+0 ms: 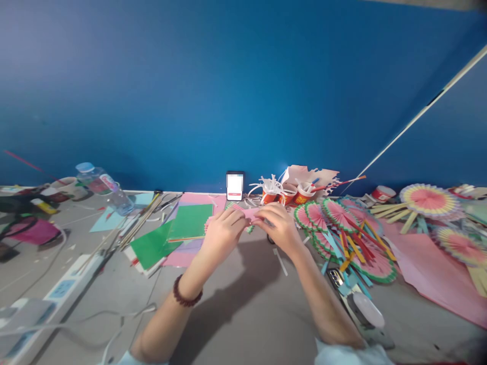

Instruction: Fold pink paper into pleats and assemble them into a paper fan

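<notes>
Both hands meet over the middle of the table on a piece of pink pleated paper (pixel 250 215), with bits of green edging showing near the fingers. My left hand (pixel 224 230) is closed on its left part, with the back of the hand toward me. My right hand (pixel 277 225) pinches the right part between thumb and fingers. Much of the paper is hidden behind the hands. Just right of my right hand lie several pink paper fans (pixel 340 215) with green edges and coloured strips.
A phone (pixel 235 186) leans on the blue wall. Paper cups (pixel 304 192) hold white strips and pens. To the left are green sheets (pixel 192 222), wooden sticks (pixel 142 223), a plastic bottle (pixel 108 187) and a power strip (pixel 63 291). Pink paper (pixel 426 268) and yellow-edged fans (pixel 429 202) lie right.
</notes>
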`<state>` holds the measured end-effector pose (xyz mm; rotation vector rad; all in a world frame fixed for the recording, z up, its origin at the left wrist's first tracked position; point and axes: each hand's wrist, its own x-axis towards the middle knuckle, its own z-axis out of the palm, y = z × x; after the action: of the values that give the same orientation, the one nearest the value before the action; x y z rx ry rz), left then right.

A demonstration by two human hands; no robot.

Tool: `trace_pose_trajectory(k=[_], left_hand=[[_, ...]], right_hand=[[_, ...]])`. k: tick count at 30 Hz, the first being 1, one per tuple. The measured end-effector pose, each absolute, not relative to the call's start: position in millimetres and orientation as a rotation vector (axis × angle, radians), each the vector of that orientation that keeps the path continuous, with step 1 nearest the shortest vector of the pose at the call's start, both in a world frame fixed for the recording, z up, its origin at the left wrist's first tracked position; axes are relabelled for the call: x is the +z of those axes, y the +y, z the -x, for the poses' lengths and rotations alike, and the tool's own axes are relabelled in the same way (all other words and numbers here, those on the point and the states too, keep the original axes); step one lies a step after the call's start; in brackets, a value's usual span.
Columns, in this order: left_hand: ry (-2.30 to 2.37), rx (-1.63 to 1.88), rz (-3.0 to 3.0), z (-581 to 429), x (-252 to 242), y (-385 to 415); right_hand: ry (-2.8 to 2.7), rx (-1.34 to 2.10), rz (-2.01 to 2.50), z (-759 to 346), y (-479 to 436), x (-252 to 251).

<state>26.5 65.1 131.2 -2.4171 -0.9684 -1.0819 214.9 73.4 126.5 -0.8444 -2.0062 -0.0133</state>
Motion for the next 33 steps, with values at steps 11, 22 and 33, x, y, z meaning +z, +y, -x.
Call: trace_pose_trajectory(k=[11,22,33], left_hand=[[-0.967,-1.181,2.392,-23.4,139.1,63.1],[-0.987,-1.138,2.373,-26.3,134.3,61.3],[-1.041,-1.519,2.564,-27.2,127.8,64.9]], right_hand=[[-2.012,0.067,0.801,-220.2,68.9,133.0],[-1.952,0.043,0.8,-215.0,65.6,134.3],[-1.965,0.029,0.842,-213.8,65.7,132.1]])
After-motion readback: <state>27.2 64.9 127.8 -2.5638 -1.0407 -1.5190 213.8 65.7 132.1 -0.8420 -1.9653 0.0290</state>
